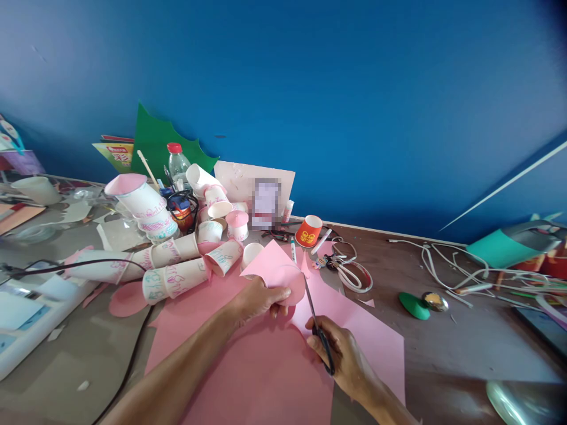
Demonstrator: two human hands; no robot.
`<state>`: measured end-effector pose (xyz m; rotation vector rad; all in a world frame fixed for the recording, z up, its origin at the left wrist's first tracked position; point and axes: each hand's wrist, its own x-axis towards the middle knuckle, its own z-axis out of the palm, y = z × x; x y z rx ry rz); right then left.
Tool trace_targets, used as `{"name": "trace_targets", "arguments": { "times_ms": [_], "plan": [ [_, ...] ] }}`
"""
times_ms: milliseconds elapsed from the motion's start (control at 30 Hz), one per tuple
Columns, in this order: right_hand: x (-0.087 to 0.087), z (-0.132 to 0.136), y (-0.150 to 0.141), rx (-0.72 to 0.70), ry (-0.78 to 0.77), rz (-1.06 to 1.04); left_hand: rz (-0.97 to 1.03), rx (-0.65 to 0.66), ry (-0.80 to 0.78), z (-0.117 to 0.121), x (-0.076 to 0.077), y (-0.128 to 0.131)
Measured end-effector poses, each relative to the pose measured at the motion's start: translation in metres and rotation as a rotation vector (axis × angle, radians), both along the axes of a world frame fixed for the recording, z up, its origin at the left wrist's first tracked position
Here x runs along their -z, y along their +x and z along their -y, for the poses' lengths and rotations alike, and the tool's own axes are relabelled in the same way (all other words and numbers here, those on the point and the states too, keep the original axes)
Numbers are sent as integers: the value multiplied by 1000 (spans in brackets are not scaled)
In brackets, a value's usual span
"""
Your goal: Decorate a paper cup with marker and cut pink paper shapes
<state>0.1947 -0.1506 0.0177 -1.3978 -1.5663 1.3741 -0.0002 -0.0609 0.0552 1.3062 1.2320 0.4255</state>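
Note:
My left hand pinches a piece of pink paper, thumb on top, above the middle of the desk. One side of that piece has a curved cut edge; the far side ends in a point. In my right hand is a pair of scissors with black handles, its blades reaching up to the right edge of the paper. Under both hands lie large pink sheets, one with a curved cut in its edge.
Several decorated paper cups lie and stand stacked at the left. A red paper cup stands behind the hands, near a white marker. White cables tangle at the right. A black cord crosses the desk at left.

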Motion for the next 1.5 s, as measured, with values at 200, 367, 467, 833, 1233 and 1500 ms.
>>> {"name": "trace_targets", "arguments": {
  "times_ms": [200, 367, 467, 833, 1233, 1500],
  "plan": [
    [-1, 0, 0, 4, -14, -16, 50, 24, -9, -1, -1, -2],
    [-1, 0, 0, -5, -13, -10, 71, 30, -6, -2, 0, -3],
    [-1, 0, 0, -7, -8, 7, 83, 35, -6, -3, 1, -3],
    [3, 1, 4, -41, 5, 24, 137, 51, -24, -10, 14, -7],
    [6, -9, 17, 240, 152, -245, 57, 182, -110, -2, 7, -7],
    [3, -19, 15, 357, 16, -437, -85, 382, -200, 5, 11, 1]
  ]
}}
